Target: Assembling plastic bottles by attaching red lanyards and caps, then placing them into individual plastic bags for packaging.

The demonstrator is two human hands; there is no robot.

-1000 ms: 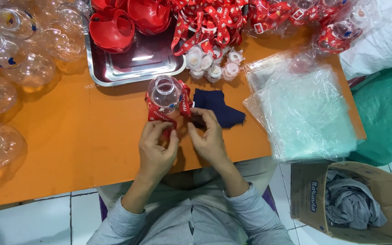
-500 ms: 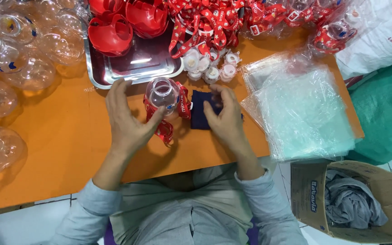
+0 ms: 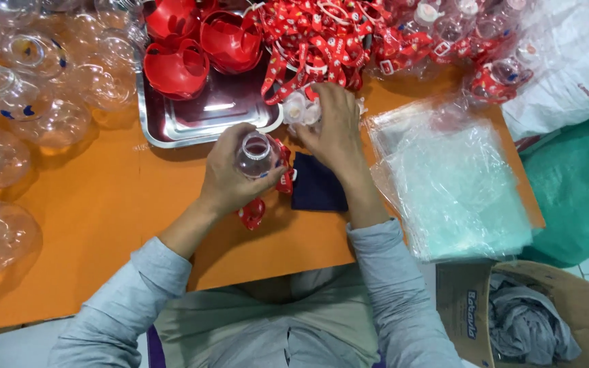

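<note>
Two hands at work over an orange table [image 3: 90, 204].

The left hand [image 3: 230, 178] wraps its fingers around a small clear bottle [image 3: 255, 151] near the steel tray [image 3: 192, 123], a red strap [image 3: 267, 197] hanging from the bottle. The right hand [image 3: 332, 129] pinches among white caps [image 3: 299, 109] just beyond a dark blue cloth [image 3: 316, 191].

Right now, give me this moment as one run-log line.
left hand: holds clear bottle | right hand: on small caps | beside: steel tray, navy cloth, orange table
</note>
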